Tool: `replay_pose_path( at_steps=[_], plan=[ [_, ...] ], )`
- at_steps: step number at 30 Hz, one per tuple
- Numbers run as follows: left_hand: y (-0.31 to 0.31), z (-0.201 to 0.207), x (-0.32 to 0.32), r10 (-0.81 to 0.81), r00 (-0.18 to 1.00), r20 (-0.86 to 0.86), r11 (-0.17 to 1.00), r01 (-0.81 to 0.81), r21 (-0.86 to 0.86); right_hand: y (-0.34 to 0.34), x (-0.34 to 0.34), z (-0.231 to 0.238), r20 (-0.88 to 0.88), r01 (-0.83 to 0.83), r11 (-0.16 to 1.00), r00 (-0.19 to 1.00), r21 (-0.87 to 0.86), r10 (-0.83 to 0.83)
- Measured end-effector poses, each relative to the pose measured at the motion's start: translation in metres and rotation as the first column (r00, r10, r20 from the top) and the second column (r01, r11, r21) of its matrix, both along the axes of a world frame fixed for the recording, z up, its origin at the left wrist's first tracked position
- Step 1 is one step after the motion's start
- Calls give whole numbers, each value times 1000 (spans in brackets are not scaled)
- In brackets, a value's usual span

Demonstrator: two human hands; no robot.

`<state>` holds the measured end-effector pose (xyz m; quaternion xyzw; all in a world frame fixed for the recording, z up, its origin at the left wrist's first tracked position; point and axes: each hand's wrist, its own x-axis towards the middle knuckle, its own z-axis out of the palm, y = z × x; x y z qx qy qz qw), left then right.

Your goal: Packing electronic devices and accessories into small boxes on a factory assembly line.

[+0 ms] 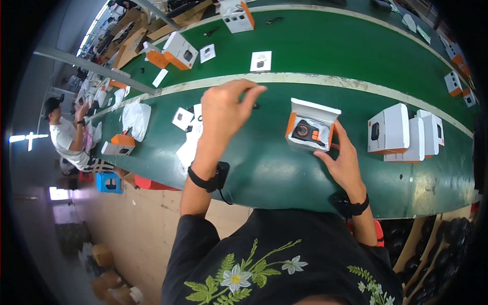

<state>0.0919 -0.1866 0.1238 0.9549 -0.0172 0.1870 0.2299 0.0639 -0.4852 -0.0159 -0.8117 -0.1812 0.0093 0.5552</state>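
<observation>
An open white and orange box [328,113] sits on the green table in front of me, its white lid flap raised at the far side. Inside it, on crumpled white wrapping, lies a black device with orange parts [307,131]. My right hand [341,158] grips the box's near right corner between thumb and fingers. Left of the box, my left hand [226,107] is raised over the table with fingers curled and pinched together; whatever they hold, if anything, is hidden. White papers and cards [189,147] lie beneath and beside my left wrist.
Several closed white and orange boxes [389,129] stand at the right. A white plastic bag [136,119] and another box [119,146] are at the left. Beyond the pale ledge [300,78] lie a printed card [261,61] and more boxes [181,51]. A person [68,129] stands far left.
</observation>
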Motion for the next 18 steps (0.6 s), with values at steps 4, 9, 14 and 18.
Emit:
replay_pose_path(
  at_steps=[4, 9, 14, 18],
  plan=[
    [94, -48, -2, -196, 980, -31, 937, 196, 288, 2, -2, -1, -18, -7, 999, 1000, 32, 7],
    [104, -74, 8, -321, 922, -217, 865, 379, 329, 3, -2, 4, -3, -3, 1000, 1000, -18, 3],
    [108, -96, 34, -287, 909, -302, 871, 379, 313, 6, -3, 7, -37, 4, 1000, 999, -2, -4],
    [87, -74, 7, -282, 942, -183, 932, 314, 180, 2, -5, 5, -15, 8, 1000, 1000, 2, -8]
  ],
)
